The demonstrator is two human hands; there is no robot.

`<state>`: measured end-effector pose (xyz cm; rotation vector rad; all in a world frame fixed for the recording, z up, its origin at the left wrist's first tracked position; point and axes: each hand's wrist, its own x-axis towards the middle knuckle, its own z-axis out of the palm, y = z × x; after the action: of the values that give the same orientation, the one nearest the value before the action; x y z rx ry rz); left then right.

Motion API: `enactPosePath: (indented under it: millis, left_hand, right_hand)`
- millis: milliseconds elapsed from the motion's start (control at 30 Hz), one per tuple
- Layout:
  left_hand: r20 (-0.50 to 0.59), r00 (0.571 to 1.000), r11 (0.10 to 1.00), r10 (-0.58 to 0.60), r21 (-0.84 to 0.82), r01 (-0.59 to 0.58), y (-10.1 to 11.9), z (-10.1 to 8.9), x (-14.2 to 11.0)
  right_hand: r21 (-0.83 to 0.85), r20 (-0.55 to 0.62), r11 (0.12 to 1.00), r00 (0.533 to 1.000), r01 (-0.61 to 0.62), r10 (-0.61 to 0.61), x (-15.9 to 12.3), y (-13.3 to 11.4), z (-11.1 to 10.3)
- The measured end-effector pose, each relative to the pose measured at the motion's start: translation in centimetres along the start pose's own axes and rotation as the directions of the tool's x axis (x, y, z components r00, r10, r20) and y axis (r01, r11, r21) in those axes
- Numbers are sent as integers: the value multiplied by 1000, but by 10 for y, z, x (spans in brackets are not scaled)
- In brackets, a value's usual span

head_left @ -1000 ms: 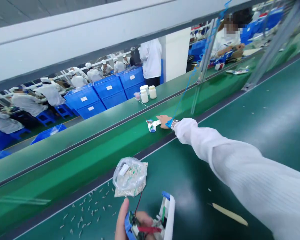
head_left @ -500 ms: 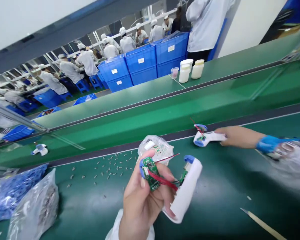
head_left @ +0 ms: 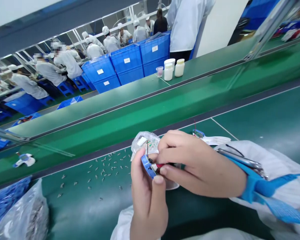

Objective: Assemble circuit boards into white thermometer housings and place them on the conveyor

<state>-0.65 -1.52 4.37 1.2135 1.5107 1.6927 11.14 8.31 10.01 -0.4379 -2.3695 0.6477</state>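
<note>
My left hand (head_left: 150, 200) is closed around a circuit board with a blue plastic rim (head_left: 148, 166), held up over the bench. Its thumb and fingers grip the rim from both sides. Close against it, my right hand (head_left: 190, 163) pinches the red wires (head_left: 160, 165) beside a small white connector. A thin dark wire sticks up from the board. Most of the white plastic housing is hidden behind my hands; only its lower edge (head_left: 172, 185) shows. Behind my right hand, a second white housing with a blue-rimmed board (head_left: 216, 140) lies on the bench.
A clear bag of small parts (head_left: 142, 141) lies just behind my hands. Several loose metal screws or pins (head_left: 103, 170) are scattered leftward. Bags of blue parts (head_left: 7, 200) and metal pieces (head_left: 35, 213) sit at left. White jars (head_left: 168, 71) stand on the far ledge.
My right hand has left the second housing on the bench and come to the wires at my left hand. The board in my left hand has turned edge-on. The view has shifted right.
</note>
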Motion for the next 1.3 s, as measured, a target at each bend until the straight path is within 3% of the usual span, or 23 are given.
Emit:
enactPosePath:
  millis: [133,233,367,567,667,867,1033,1167,1300]
  left_hand:
    - [62,992,972,112,203,-122,-1,-12,6]
    - [78,994,952,80,288,-99,3,-20,11]
    - [14,997,948,72,311,-73,12,-20,13]
    - [21,995,895,101,435,-100,11,-9,6]
    - [17,998,848,60,526,-60,6,-4,0]
    - [43,998,835,-48,550,16,3,1,-8]
    - [73,997,813,-17,582,-29,9,0,-4]
    - [-64,998,860,-4,508,36,10,4,-4]
    - [-180,981,893,-79,424,149,3,6,-15]
  right_hand:
    - [152,12,988,1000,-6,5,1,10,8]
    - [230,83,969,994,-91,74,4,11,6]
    - [305,111,939,985,-159,131,7,7,6]
    - [240,137,962,985,-133,102,7,10,8]
    - [174,193,977,977,-125,90,6,9,7]
    - [204,242,937,942,-284,233,-3,2,8]
    - [283,185,889,930,-361,318,-12,-4,16]
    - [231,91,914,943,-333,320,-18,-14,21]
    - [108,-49,948,951,-300,307,-21,-25,26]
